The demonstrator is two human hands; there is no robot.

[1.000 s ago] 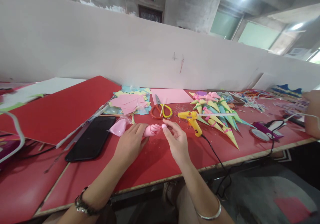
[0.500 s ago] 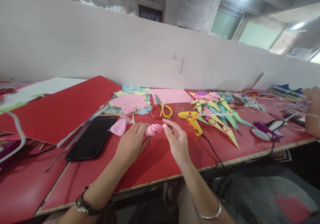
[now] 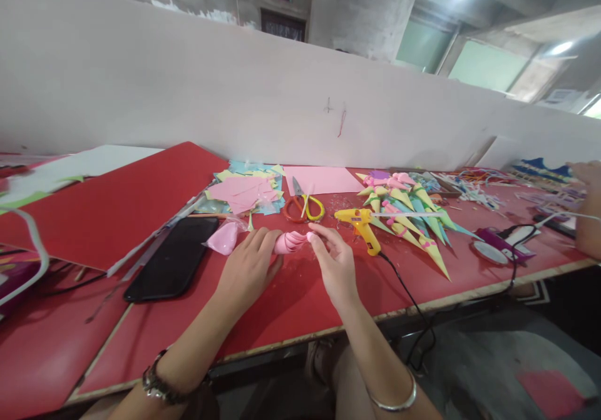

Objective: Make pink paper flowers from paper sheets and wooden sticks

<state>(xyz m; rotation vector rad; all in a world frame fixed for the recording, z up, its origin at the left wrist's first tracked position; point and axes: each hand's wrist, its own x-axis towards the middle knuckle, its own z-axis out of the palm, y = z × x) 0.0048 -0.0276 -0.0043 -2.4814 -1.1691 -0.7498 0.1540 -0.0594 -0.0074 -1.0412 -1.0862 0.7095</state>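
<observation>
My left hand point(image 3: 251, 260) is closed around one end of a pink rolled piece point(image 3: 291, 242), which looks like paper or foam with folds twisting round it. At its other end, my right hand point(image 3: 335, 266) pinches a small pale pink bit point(image 3: 310, 236) between thumb and forefinger; whether this bit is joined to the roll I cannot tell. Left of my left hand lies a pink lump in a clear plastic bag point(image 3: 223, 237). Beyond the hands rest scissors point(image 3: 303, 207) with red and yellow handles. A yellow glue gun point(image 3: 359, 226) lies to the right of my right hand.
Several finished-looking paper cones point(image 3: 408, 204) are heaped at the right, with a black cord point(image 3: 399, 279) running off the table edge. A black phone point(image 3: 173, 260) and a large red sheet point(image 3: 126, 201) lie left. Paper scraps point(image 3: 244, 191) sit behind. Another person's arm point(image 3: 588, 213) shows far right.
Hardly anything differs. My right hand has shifted very slightly to the right, and the pink roll has stayed between my hands.
</observation>
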